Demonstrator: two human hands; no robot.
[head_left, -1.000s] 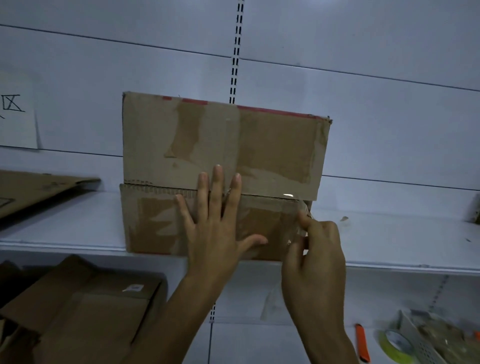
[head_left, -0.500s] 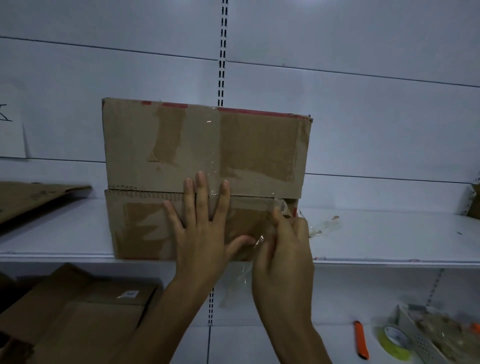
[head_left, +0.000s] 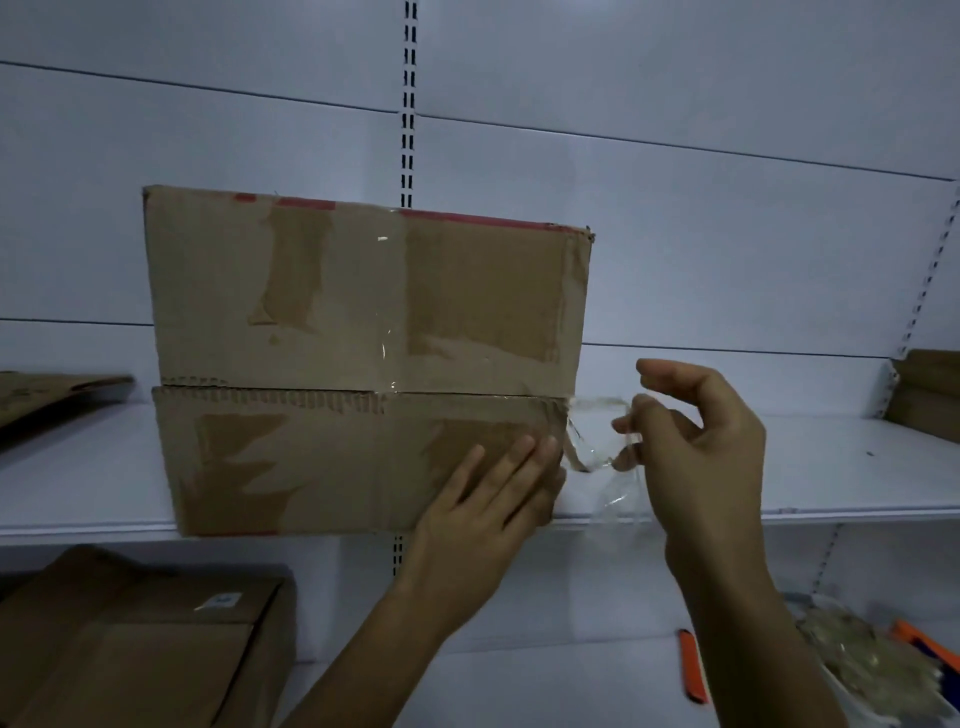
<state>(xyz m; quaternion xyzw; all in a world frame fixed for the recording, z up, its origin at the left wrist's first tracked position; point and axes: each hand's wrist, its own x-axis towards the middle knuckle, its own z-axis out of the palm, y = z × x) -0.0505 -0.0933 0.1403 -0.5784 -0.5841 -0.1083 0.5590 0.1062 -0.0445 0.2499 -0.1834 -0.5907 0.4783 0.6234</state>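
A worn brown cardboard box (head_left: 363, 332) stands on a white shelf (head_left: 831, 467), its taped face towards me, with a seam across the middle. My left hand (head_left: 488, 499) presses flat with straight fingers on the box's lower right corner. Just right of the box, my right hand (head_left: 691, 447) pinches a strip of clear tape (head_left: 597, 452) that stretches from the box's right edge near the seam. The loose tape hangs crumpled below my fingers.
Flattened cardboard (head_left: 47, 395) lies at the shelf's left end and more cardboard (head_left: 924, 395) at its right end. On the lower shelf sit a brown box (head_left: 145, 639), an orange cutter (head_left: 693, 665) and a basket of crumpled tape (head_left: 872, 670).
My right hand has pulled the clear tape off the box face and moved right, past the box's edge. My left hand slid from the box's middle down to its lower right corner.
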